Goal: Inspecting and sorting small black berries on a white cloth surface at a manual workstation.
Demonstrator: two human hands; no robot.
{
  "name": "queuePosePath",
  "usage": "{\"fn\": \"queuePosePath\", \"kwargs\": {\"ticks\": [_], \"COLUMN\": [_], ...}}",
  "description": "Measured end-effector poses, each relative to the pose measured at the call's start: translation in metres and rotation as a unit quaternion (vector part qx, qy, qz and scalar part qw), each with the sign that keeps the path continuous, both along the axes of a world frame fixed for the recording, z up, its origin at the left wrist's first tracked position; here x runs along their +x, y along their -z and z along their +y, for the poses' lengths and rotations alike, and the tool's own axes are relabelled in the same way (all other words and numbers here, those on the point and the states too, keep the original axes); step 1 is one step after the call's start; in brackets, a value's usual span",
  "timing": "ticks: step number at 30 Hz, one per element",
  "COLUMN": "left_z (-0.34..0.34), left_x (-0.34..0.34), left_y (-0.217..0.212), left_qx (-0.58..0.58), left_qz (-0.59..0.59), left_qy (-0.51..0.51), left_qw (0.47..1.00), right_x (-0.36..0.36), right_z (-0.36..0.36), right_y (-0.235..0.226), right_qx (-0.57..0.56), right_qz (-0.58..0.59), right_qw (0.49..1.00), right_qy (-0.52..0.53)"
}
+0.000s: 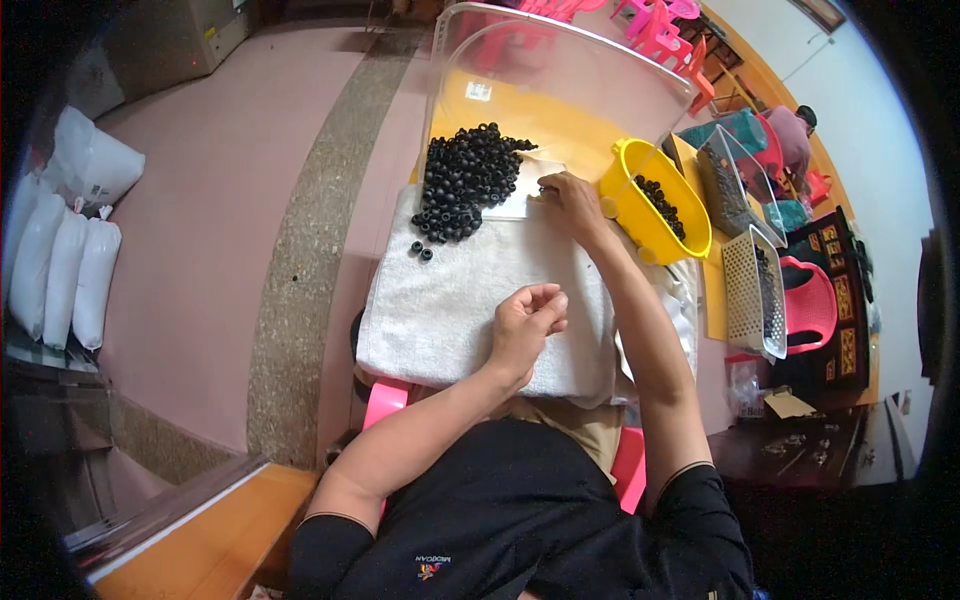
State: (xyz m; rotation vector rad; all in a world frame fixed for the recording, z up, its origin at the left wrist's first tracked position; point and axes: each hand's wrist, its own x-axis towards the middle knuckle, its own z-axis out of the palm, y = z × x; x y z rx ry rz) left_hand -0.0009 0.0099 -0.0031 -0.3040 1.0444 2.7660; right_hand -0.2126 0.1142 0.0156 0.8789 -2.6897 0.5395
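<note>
A heap of small black ring-shaped pieces (470, 175) lies at the far left of the white towel (450, 305), two of them loose at its near edge. Right of the heap, over a pale flat sheet (513, 208), my right hand (575, 205) reaches with bent fingers pressed together; something small and dark shows at the fingertips, too small to name. My left hand (530, 318) is held above the towel's middle, its fingers curled in against the thumb, hiding whatever is inside. Beside my right wrist stands a yellow tub (625, 165) with more black pieces in it.
A clear plastic screen (560, 40) rises behind the heap. At right are a clear bin (725, 180), a white perforated basket (745, 290) and a pink chair (810, 305). A person (790, 140) sits beyond. White sacks (60, 270) stand on the left floor.
</note>
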Motion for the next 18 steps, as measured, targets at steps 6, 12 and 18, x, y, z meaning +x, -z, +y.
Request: {"fn": "queuePosePath", "kwargs": {"ticks": [6, 12, 18], "left_z": [-0.002, -0.002, -0.003], "left_x": [0.001, 0.002, 0.000], "left_y": [0.000, -0.003, -0.004], "left_qx": [0.001, -0.006, -0.004], "left_qz": [-0.008, -0.002, -0.003], "left_qy": [0.006, 0.002, -0.004], "left_qw": [1.000, 1.000, 1.000], "right_x": [0.005, 0.003, 0.011], "right_z": [-0.001, -0.004, -0.020], "right_y": [-0.002, -0.002, -0.008], "right_qx": [-0.004, -0.017, 0.011], "right_qz": [-0.015, -0.016, 0.048], "right_qw": [1.000, 1.000, 0.999], "right_qy": [0.026, 0.013, 0.008]}}
